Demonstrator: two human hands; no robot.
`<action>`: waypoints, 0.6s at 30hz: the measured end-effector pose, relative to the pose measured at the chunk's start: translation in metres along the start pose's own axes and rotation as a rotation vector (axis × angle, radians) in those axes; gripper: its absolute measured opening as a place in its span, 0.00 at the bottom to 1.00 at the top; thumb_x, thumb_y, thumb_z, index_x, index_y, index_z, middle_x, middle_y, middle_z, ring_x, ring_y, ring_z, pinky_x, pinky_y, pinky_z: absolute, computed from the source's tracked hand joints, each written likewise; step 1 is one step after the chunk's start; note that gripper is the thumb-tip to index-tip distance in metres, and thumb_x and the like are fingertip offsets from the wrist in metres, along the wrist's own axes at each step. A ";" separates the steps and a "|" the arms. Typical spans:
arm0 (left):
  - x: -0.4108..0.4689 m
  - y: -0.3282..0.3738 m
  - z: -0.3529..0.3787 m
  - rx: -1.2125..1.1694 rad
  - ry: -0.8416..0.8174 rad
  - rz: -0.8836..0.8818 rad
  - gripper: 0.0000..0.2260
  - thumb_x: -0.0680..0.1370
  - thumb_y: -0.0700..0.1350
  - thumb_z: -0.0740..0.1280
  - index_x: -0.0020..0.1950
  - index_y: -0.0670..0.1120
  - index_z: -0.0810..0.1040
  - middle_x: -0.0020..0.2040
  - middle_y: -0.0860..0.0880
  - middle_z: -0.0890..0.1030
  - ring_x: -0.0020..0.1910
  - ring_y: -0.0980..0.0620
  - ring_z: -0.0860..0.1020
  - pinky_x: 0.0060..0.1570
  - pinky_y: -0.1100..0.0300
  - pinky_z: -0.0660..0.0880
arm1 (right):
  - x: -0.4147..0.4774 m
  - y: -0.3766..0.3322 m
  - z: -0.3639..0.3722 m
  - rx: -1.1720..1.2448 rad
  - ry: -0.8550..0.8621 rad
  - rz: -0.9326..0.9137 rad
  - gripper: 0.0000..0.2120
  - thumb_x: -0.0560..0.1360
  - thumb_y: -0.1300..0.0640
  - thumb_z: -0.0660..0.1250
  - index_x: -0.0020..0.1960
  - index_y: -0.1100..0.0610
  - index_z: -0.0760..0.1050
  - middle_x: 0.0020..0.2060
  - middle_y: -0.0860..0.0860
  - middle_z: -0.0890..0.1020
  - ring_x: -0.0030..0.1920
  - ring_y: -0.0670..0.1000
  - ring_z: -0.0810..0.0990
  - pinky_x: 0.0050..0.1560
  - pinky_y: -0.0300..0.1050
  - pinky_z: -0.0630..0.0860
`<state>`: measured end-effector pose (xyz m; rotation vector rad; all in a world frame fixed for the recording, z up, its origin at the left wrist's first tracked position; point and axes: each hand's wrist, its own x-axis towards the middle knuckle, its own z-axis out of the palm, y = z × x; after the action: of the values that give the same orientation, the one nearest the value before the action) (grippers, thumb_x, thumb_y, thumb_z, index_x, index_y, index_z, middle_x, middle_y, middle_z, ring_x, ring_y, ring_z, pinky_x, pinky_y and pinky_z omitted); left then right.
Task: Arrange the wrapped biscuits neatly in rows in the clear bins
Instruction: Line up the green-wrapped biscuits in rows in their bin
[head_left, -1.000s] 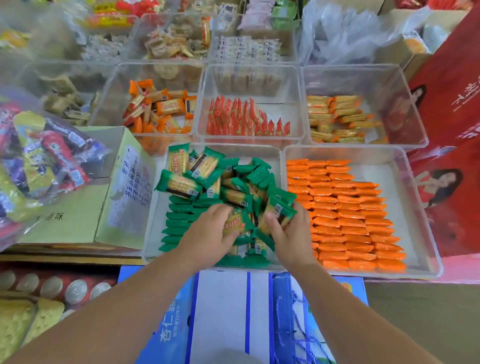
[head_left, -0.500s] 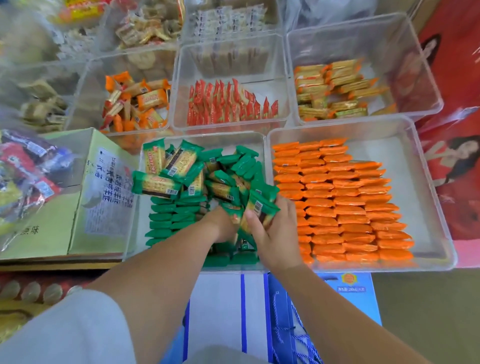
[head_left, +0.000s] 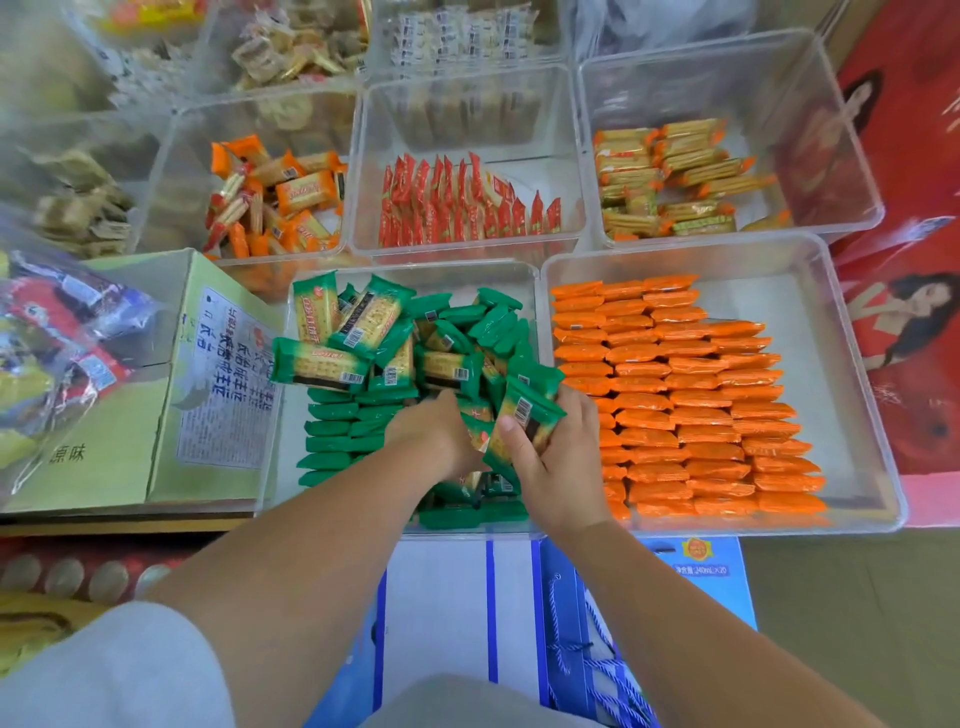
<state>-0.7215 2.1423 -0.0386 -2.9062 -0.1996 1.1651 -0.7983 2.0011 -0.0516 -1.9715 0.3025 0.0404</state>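
Nearest, above a blue-and-white printed carton (head_left: 441, 597), both hands meet at the front of the clear plastic bin (head_left: 283, 452) that holds the green-wrapped biscuit packets (head_left: 410, 358). The right hand (head_left: 558, 462) has thumb and fingers closed round one upright green packet (head_left: 524, 421), barcode showing. The left hand (head_left: 441, 434) lies against it with its fingers buried in the loose heap, so I cannot tell whether it grips anything. Flat green rows lie along the bin's left and near edges, with the jumbled pile on top and behind. These packets look light and fairly stiff, the film glossy and likely slippery, the crackers inside brittle. I would take each by its long edges, not the crimped ends, and lay it down without squeezing. In the bin just to the right, orange-wrapped packets (head_left: 685, 405) already lie in tidy overlapping rows. Farther back, red-wrapped sachets (head_left: 467, 208) stand in another clear bin.
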 end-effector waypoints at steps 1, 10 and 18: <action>-0.002 -0.001 0.002 -0.027 0.013 0.016 0.41 0.70 0.61 0.75 0.76 0.49 0.61 0.60 0.46 0.77 0.55 0.43 0.78 0.40 0.53 0.75 | 0.000 0.000 0.000 -0.002 -0.003 0.004 0.33 0.73 0.30 0.60 0.70 0.50 0.67 0.63 0.48 0.68 0.66 0.49 0.68 0.66 0.55 0.74; -0.019 -0.022 0.006 -0.279 0.062 0.231 0.30 0.69 0.55 0.79 0.69 0.52 0.76 0.50 0.53 0.78 0.46 0.49 0.77 0.41 0.61 0.72 | 0.000 -0.002 0.000 -0.025 -0.011 -0.008 0.34 0.73 0.30 0.59 0.71 0.50 0.66 0.65 0.48 0.67 0.67 0.48 0.67 0.67 0.53 0.72; -0.035 -0.022 0.000 -0.113 -0.044 0.387 0.11 0.77 0.53 0.71 0.40 0.53 0.71 0.37 0.51 0.75 0.35 0.53 0.73 0.31 0.58 0.65 | 0.000 -0.002 -0.001 -0.043 -0.010 -0.026 0.33 0.73 0.31 0.60 0.70 0.51 0.67 0.65 0.48 0.67 0.67 0.48 0.66 0.67 0.53 0.72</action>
<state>-0.7491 2.1597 -0.0132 -3.1118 0.3235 1.2997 -0.7976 2.0004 -0.0494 -2.0169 0.2711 0.0398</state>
